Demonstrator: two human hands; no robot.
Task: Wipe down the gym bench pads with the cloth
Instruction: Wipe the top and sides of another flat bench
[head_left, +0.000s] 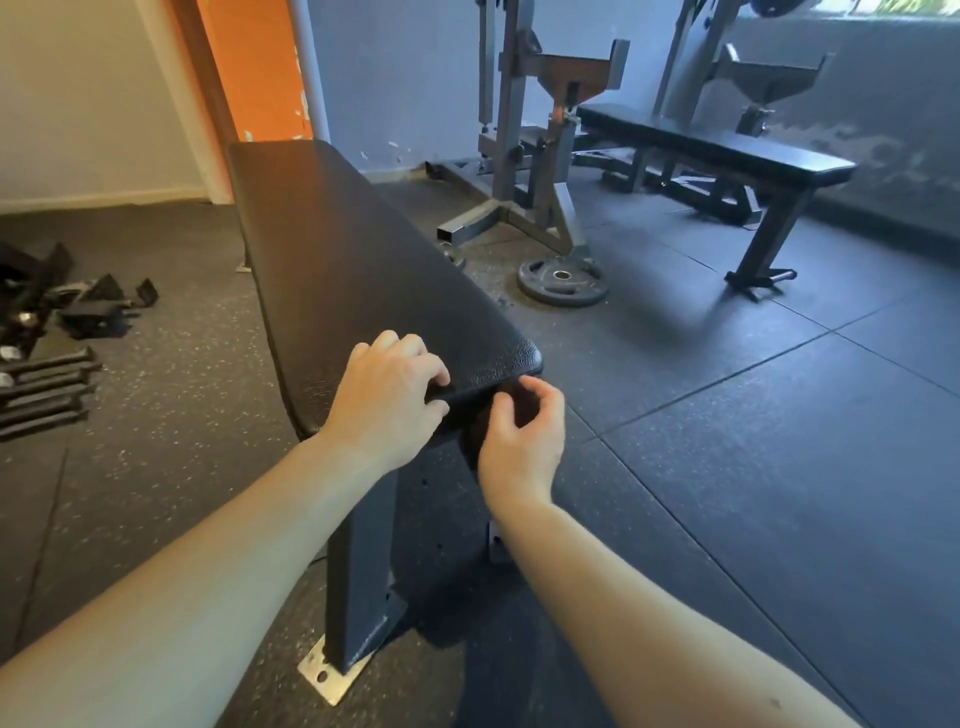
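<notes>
Head view: the left hand (387, 400) pinches the near end of the long black textured vinyl gym bench pad (353, 260), probably to steady it. The right hand (519, 436) curls just under that corner around something dark, possibly the cloth; I cannot tell.
</notes>
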